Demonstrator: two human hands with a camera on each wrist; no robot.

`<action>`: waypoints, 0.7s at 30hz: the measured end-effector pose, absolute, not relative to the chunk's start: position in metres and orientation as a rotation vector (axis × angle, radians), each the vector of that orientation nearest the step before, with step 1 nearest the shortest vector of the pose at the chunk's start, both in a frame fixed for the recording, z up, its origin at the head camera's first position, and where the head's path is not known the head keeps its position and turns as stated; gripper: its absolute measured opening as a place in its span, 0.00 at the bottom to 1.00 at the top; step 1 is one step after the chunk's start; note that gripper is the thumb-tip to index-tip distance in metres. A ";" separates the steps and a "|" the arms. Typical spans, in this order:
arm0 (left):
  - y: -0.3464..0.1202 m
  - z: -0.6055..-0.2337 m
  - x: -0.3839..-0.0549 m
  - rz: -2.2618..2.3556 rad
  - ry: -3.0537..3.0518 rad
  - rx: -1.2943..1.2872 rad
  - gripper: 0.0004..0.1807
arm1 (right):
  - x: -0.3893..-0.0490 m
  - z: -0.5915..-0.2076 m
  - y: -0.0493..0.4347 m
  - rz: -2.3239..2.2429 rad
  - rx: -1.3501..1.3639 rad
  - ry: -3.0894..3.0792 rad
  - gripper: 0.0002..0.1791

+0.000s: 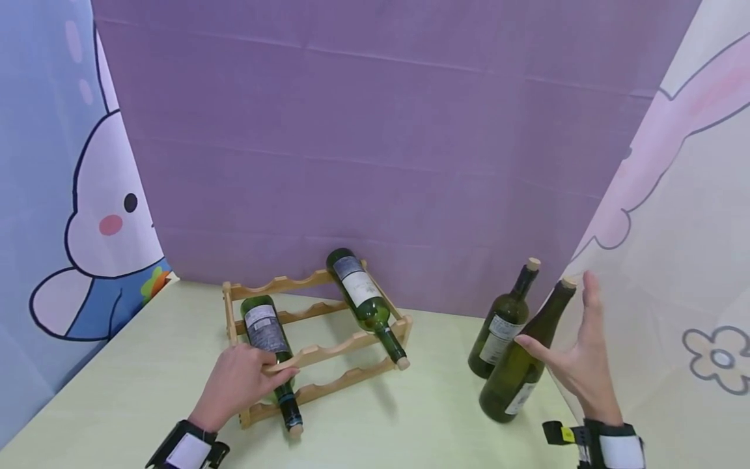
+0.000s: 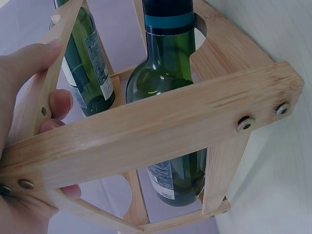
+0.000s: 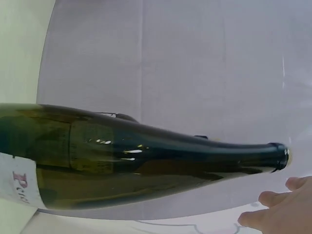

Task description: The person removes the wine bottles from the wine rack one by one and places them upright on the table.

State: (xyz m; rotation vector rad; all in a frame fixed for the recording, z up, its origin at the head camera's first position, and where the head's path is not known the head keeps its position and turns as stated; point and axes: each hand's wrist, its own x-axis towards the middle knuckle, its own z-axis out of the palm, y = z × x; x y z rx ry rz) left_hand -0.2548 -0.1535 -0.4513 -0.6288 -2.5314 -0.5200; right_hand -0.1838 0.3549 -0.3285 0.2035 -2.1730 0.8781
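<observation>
My left hand grips the upper front rail of a wooden wine rack, thumb and fingers around the wood in the left wrist view. Beside that hand, a labelled green wine bottle lies in the rack, corked neck pointing forward. Another wine bottle rests in the rack's right end, neck sloping down. To the right stand two corked bottles: a darker one behind and an olive-green one in front. My right hand is spread beside the front bottle, thumb apart from the fingers, holding nothing.
A pale table carries the rack and bottles. Behind it hangs a purple cloth. Printed sheets with cartoon figures line the left side and the right side, the latter close to my right hand.
</observation>
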 end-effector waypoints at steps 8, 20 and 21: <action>-0.154 -0.453 -0.254 -0.525 -2.541 -0.624 0.21 | -0.180 -0.323 0.343 0.830 0.264 -2.180 0.77; -0.154 -0.453 -0.256 -0.531 -2.551 -0.614 0.20 | -0.170 -0.311 0.303 0.811 0.433 -2.177 0.75; -0.154 -0.452 -0.256 -0.533 -2.556 -0.615 0.20 | -0.167 -0.309 0.298 0.809 0.448 -2.176 0.74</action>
